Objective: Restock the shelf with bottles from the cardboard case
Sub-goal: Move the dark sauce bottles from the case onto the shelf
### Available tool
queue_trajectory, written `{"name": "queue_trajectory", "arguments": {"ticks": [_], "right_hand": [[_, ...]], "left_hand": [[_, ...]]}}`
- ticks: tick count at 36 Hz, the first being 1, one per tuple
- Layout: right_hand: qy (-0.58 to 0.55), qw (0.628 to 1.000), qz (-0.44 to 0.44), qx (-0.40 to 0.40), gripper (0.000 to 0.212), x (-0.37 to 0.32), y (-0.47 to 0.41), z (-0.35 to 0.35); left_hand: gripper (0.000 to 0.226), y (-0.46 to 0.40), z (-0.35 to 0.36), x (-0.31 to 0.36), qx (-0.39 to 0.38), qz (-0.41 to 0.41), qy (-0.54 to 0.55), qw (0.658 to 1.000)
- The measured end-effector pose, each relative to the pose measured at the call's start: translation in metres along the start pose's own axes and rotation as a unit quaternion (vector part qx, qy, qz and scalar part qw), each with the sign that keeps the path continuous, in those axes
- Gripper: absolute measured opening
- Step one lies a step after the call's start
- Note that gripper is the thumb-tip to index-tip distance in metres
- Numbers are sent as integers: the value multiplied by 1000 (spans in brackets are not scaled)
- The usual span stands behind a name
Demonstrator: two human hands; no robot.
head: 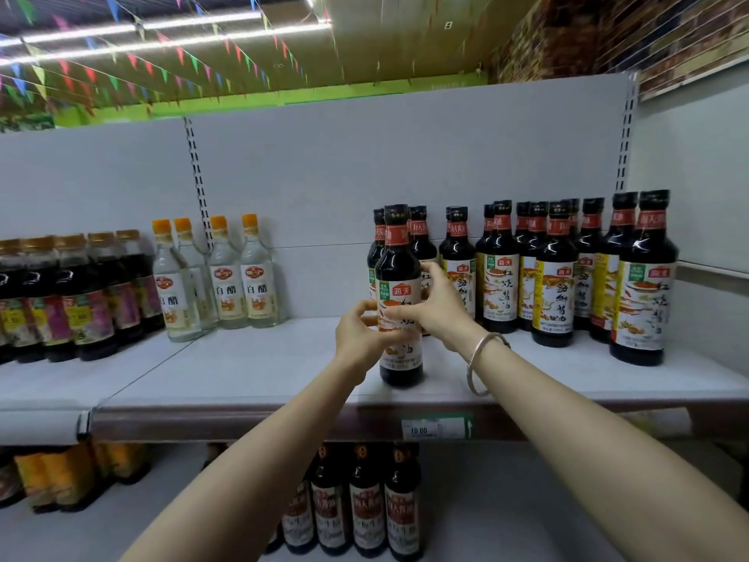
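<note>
From the head view, we have both hands on one dark soy sauce bottle point(400, 302) standing upright near the front edge of the shelf point(259, 371). Our left hand point(358, 338) curls round the label from its side, and our right hand point(439, 306), a bangle point(484, 361) on its wrist, wraps the other side, fingers bent over the bottle's shoulder. Neither hand is free; both hold this bottle.

Just behind our hands stand a few bottles of the same kind, and off beyond the right hand a fuller group of dark bottles point(567, 273) fills the shelf out to its end. Beyond the left hand there is a bare stretch of shelf, then clear vinegar bottles point(219, 277) and, farther out, more dark bottles point(73, 298). Below our forearms, a lower shelf carries another short row of dark bottles point(364, 505), and a price tag point(435, 427) sits on the shelf lip.

We judge the restocking partway done: the side past the right hand looks well filled, while the gap past the left hand could take more. The cardboard case is not in view, so we cannot tell how many bottles remain in it.
</note>
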State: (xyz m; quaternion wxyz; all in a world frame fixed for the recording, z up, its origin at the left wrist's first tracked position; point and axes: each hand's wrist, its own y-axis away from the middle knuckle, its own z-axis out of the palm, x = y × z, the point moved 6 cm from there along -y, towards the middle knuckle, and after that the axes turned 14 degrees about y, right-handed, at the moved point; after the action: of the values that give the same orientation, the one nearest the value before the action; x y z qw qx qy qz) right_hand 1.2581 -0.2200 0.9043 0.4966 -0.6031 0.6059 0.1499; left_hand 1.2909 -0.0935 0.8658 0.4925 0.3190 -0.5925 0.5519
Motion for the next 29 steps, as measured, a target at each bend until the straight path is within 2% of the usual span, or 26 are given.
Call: {"name": "queue_trajectory", "arguments": {"ticks": [15, 20, 25, 29], "right_hand": [[-3, 1000, -6, -1, 81, 18, -7, -2], [39, 999, 6, 25, 89, 28, -4, 1], [46, 996, 33, 72, 76, 40, -5, -1], [58, 993, 38, 93, 68, 44, -9, -8]], "left_hand": [[52, -11, 8, -15, 14, 21, 16, 1000], [55, -16, 13, -21, 23, 27, 0, 999], [56, -19, 21, -28, 34, 27, -8, 999], [54, -20, 35, -34, -20, 18, -1, 1000]]}}
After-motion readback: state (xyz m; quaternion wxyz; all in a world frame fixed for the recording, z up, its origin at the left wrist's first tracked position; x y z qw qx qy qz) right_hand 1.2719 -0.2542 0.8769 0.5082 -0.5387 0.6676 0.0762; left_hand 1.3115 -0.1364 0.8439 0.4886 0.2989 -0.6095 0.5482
